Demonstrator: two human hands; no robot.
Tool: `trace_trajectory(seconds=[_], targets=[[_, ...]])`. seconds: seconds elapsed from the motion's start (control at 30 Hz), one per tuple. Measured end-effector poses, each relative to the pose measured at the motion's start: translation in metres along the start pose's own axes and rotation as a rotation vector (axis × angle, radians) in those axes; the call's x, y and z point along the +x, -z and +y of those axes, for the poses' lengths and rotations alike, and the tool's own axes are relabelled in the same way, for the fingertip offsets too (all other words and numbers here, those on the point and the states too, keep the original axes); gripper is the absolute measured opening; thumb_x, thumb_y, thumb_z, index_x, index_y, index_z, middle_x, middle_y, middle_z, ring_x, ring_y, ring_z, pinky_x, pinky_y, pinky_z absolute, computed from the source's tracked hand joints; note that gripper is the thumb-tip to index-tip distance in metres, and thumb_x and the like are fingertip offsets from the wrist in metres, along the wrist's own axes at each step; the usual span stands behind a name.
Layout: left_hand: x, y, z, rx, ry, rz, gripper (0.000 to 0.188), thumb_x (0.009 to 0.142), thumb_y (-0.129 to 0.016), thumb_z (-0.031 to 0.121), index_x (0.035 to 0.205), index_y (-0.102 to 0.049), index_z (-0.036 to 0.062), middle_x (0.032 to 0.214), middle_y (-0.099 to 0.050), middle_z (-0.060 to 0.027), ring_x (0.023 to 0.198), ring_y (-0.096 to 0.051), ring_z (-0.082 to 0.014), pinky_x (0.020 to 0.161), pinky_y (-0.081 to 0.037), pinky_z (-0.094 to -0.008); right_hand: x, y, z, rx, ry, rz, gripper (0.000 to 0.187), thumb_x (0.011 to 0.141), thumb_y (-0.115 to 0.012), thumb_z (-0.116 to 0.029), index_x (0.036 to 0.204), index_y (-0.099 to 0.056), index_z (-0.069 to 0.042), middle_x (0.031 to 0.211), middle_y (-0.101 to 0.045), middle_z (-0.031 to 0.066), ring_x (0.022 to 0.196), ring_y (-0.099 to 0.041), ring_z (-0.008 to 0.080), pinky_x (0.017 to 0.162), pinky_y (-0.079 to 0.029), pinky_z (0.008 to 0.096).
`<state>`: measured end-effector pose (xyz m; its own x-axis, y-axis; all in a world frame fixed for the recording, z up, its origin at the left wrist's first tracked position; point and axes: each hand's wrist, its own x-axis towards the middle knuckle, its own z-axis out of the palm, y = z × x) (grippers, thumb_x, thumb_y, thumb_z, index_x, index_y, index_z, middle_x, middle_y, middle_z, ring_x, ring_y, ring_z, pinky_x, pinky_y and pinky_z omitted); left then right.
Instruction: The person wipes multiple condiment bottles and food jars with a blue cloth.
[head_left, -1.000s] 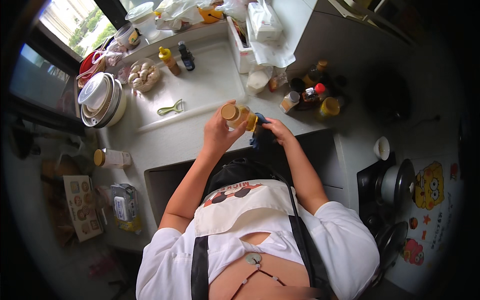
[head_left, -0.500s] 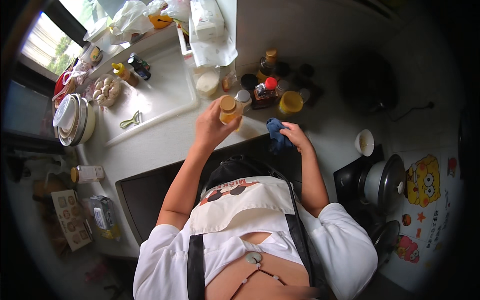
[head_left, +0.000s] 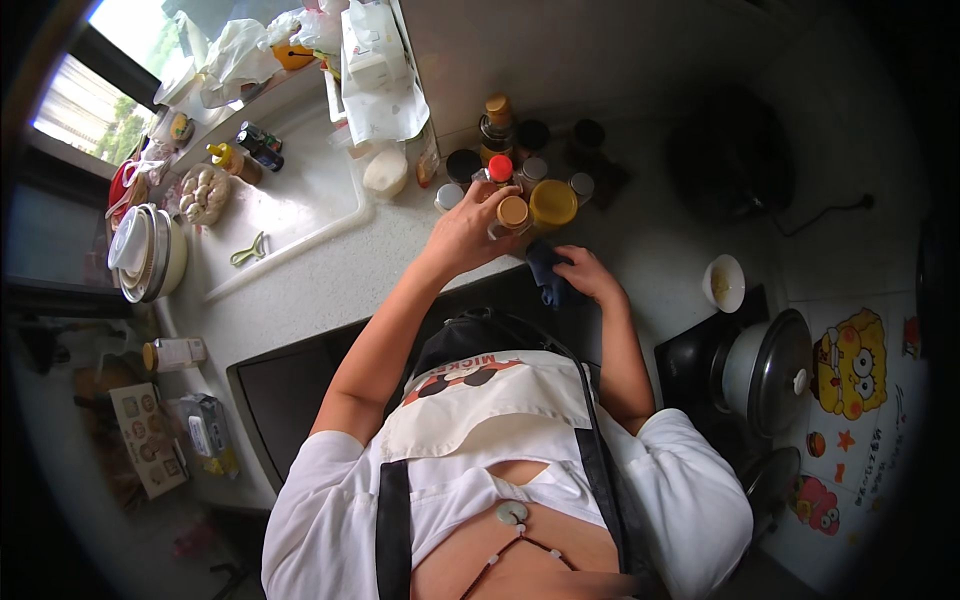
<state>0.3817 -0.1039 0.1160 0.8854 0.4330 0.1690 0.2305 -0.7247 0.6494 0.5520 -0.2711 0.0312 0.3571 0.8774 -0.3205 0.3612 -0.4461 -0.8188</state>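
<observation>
My left hand [head_left: 463, 233] is closed around a small jar with a tan lid [head_left: 512, 211]. The jar is upright at the front of a cluster of seasoning bottles; I cannot tell if its base touches the counter. Just behind it are a red-capped bottle [head_left: 499, 170] and a round yellow-lidded tub [head_left: 554, 204]. A white-capped jar [head_left: 448, 197] stands beside my left fingers. My right hand [head_left: 592, 275] grips a dark blue cloth [head_left: 547, 276] at the counter's front edge, and part of the cloth hangs down.
On the left, a white tray [head_left: 330, 225] holds a green peeler [head_left: 247, 250], a bag of garlic [head_left: 204, 194] and bottles. Stacked bowls [head_left: 148, 252] stand farther left. To the right are a white bowl [head_left: 724, 283] and a lidded pot [head_left: 778, 372].
My left hand has moved right with the jar, from the open counter to the front of the bottle cluster. My right hand still holds the cloth; the view has shifted slightly.
</observation>
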Motion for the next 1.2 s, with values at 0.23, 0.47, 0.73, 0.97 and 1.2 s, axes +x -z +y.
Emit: trace_trajectory(seconds=[0.23, 0.47, 0.73, 0.97, 1.2], targets=[[-0.002, -0.002, -0.005, -0.149, 0.107, 0.079, 0.067, 0.066, -0.074, 0.011, 0.126, -0.042, 0.0142, 0.120, -0.043, -0.0127, 0.097, -0.054, -0.0294, 0.081, -0.048, -0.0357, 0.009, -0.004, -0.004, -0.113, 0.143, -0.091, 0.037, 0.073, -0.059, -0.014, 0.108, -0.059, -0.001, 0.107, -0.059, 0.0187, 0.102, -0.056, 0.0310, 0.089, -0.042, 0.0330], [-0.041, -0.004, -0.030, -0.081, 0.064, 0.185, 0.041, 0.074, -0.069, 0.012, 0.112, -0.054, 0.0100, 0.102, -0.053, -0.0106, 0.083, -0.059, -0.0245, 0.071, -0.050, -0.0327, 0.012, -0.011, -0.033, -0.183, 0.261, -0.159, 0.032, 0.072, -0.058, -0.010, 0.103, -0.061, -0.002, 0.109, -0.058, 0.0159, 0.101, -0.056, 0.0292, 0.088, -0.043, 0.0334], [-0.116, 0.020, -0.069, -0.235, 0.406, 0.306, 0.027, 0.079, -0.064, 0.008, 0.105, -0.060, 0.0042, 0.095, -0.058, -0.0124, 0.080, -0.061, -0.0196, 0.070, -0.050, -0.0287, 0.022, -0.050, -0.098, -0.212, 0.456, -0.365, 0.034, 0.073, -0.052, -0.009, 0.106, -0.059, -0.001, 0.118, -0.054, 0.0138, 0.108, -0.052, 0.0283, 0.093, -0.039, 0.0321], [-0.165, 0.059, -0.103, -0.218, 0.539, 0.415, 0.027, 0.078, -0.065, 0.011, 0.104, -0.060, 0.0048, 0.094, -0.059, -0.0128, 0.077, -0.061, -0.0212, 0.069, -0.050, -0.0300, 0.061, -0.118, -0.139, -0.132, 0.566, -0.478, 0.036, 0.073, -0.051, -0.007, 0.107, -0.057, 0.001, 0.118, -0.053, 0.0164, 0.110, -0.050, 0.0303, 0.095, -0.038, 0.0322], [-0.214, 0.115, -0.154, -0.131, 0.643, 0.523, 0.025, 0.079, -0.064, 0.011, 0.103, -0.060, 0.0050, 0.093, -0.060, -0.0112, 0.076, -0.062, -0.0187, 0.069, -0.050, -0.0284, 0.103, -0.196, -0.177, -0.136, 0.572, -0.321, 0.035, 0.073, -0.053, -0.008, 0.106, -0.058, -0.001, 0.117, -0.054, 0.0166, 0.106, -0.053, 0.0305, 0.092, -0.041, 0.0328]])
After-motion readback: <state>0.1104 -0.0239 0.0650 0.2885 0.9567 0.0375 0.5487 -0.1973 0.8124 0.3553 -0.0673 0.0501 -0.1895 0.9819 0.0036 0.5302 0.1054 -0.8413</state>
